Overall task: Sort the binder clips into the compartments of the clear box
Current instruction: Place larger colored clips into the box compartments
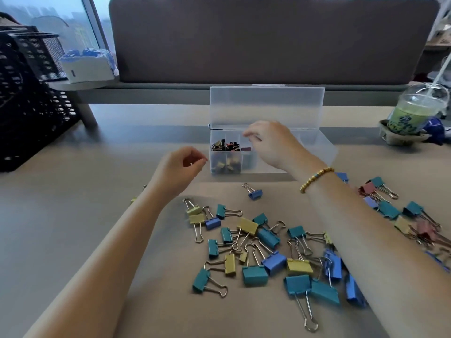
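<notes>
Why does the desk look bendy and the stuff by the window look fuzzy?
Head view: the wide-angle lens curves the desk and the grey divider near the edges; the window is hazy with daylight; the right hand over the clear box is slightly blurred.

Both your bare forearms reach forward. Your left hand [179,167] hovers with fingers curled toward the thumb, holding nothing visible; your right hand [271,143], higher, droops with fingertips pointing down.
</notes>
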`<state>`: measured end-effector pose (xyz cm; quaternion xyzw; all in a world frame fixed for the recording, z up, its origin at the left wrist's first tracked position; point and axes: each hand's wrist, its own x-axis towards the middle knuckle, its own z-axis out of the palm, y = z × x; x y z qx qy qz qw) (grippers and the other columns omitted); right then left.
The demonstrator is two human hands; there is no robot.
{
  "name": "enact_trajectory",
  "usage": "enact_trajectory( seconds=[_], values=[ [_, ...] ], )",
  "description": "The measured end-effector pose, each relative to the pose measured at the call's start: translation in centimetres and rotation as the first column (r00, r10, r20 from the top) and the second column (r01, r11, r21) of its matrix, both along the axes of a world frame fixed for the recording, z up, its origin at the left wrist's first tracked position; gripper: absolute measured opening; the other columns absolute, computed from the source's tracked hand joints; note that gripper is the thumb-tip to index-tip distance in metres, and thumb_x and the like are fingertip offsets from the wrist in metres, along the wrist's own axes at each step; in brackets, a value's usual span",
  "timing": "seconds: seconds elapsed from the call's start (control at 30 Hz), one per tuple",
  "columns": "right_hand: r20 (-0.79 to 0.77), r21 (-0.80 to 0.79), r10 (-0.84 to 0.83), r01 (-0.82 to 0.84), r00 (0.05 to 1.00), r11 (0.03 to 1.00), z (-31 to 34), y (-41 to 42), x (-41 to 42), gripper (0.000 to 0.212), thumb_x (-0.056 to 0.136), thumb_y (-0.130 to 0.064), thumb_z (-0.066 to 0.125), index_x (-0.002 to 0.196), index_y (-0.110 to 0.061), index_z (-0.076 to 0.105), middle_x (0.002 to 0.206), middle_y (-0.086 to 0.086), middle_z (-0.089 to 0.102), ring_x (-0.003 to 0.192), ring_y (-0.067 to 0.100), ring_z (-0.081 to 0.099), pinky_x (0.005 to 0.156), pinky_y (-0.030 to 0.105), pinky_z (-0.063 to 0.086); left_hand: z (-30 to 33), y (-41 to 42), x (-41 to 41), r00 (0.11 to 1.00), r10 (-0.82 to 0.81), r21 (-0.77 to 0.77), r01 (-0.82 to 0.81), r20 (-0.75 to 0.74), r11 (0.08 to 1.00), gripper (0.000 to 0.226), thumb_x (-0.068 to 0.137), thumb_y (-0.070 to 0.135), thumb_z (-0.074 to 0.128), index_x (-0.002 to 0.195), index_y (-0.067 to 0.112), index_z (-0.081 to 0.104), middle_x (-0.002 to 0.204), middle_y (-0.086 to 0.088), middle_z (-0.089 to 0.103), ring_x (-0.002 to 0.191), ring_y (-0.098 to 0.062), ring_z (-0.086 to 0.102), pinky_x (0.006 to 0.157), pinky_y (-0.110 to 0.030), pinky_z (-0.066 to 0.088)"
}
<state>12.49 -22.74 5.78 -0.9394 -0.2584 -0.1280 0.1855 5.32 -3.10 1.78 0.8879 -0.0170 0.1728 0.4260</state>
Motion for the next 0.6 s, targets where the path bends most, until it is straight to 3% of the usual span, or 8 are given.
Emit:
enact_trajectory(
  seconds=[0.07,0.13,0.2,0.33,0.43,0.53,0.6],
  values=[
    [-0.106,0.128,0.088,-0.074,0.990,0.989,0.3,0.6,-3.1,0.029,0.097,-0.013,0.045,0.118,-0.014,0.064,0.122,0.002,0.062,0.114,0.020,0.054,0.098,0.036,0.042,-0.2,0.1,-1.2,0.988,-0.098,0.067,0.106,-0.119,0.992,0.004,0.086,0.015,0.063,0.086,0.016,0.067,0.077,0.003,0.064,0.071,-0.010,0.056,0.069,-0.012,0.044],
    [-0.296,0.108,0.167,-0.140,0.941,0.984,-0.1,1.2,-5.7,0.026,0.096,-0.018,0.050,0.118,-0.021,0.063,0.118,-0.003,0.062,0.103,0.014,0.058,0.092,0.030,0.047,-0.3,0.1,-2.3,0.959,-0.175,0.141,0.209,-0.225,0.968,0.006,0.084,0.019,0.066,0.080,0.024,0.065,0.080,0.002,0.063,0.076,-0.014,0.056,0.074,-0.023,0.047],
    [-0.425,0.015,0.160,-0.169,0.891,0.985,-1.0,1.5,-7.4,0.027,0.094,-0.022,0.053,0.120,-0.024,0.060,0.115,-0.006,0.060,0.095,0.009,0.057,0.087,0.027,0.049,-0.6,0.0,-3.2,0.931,-0.216,0.201,0.281,-0.295,0.938,0.006,0.082,0.024,0.068,0.082,0.027,0.063,0.087,0.006,0.058,0.085,-0.013,0.055,0.079,-0.026,0.046],
    [-0.382,-0.165,0.033,-0.104,0.923,0.981,-3.4,2.0,-9.4,0.037,0.090,-0.027,0.056,0.127,-0.028,0.052,0.129,0.000,0.049,0.121,0.018,0.042,0.104,0.042,0.037,-1.2,1.5,-4.9,0.907,-0.194,0.294,0.315,-0.375,0.903,0.023,0.075,0.040,0.072,0.089,0.043,0.054,0.106,0.008,0.048,0.109,-0.012,0.043,0.099,-0.033,0.037],
    [-0.352,-0.223,0.008,-0.093,0.936,0.970,-4.7,2.2,-10.0,0.048,0.089,-0.032,0.058,0.135,-0.030,0.043,0.140,0.002,0.039,0.129,0.022,0.032,0.106,0.041,0.030,-1.2,3.0,-6.1,0.890,-0.166,0.304,0.313,-0.426,0.900,0.033,0.072,0.042,0.074,0.090,0.054,0.048,0.122,0.007,0.040,0.123,-0.017,0.031,0.110,-0.040,0.026],
    [-0.349,-0.193,-0.010,-0.062,0.937,0.979,-5.5,2.3,-10.2,0.045,0.090,-0.033,0.057,0.133,-0.029,0.046,0.139,0.002,0.040,0.130,0.022,0.030,0.104,0.040,0.028,-1.2,3.0,-6.6,0.866,-0.119,0.350,0.318,-0.486,0.881,0.035,0.072,0.041,0.074,0.089,0.057,0.049,0.139,0.005,0.031,0.133,-0.022,0.019,0.113,-0.044,0.016],
    [-0.336,-0.148,-0.041,-0.010,0.941,0.989,-6.0,2.3,-10.1,0.038,0.090,-0.033,0.057,0.127,-0.027,0.051,0.135,0.001,0.043,0.128,0.021,0.031,0.101,0.038,0.030,-1.2,2.6,-6.5,0.890,-0.095,0.389,0.288,-0.445,0.875,0.031,0.074,0.039,0.073,0.087,0.056,0.050,0.142,0.005,0.031,0.135,-0.023,0.018,0.113,-0.044,0.014]
  ],
)
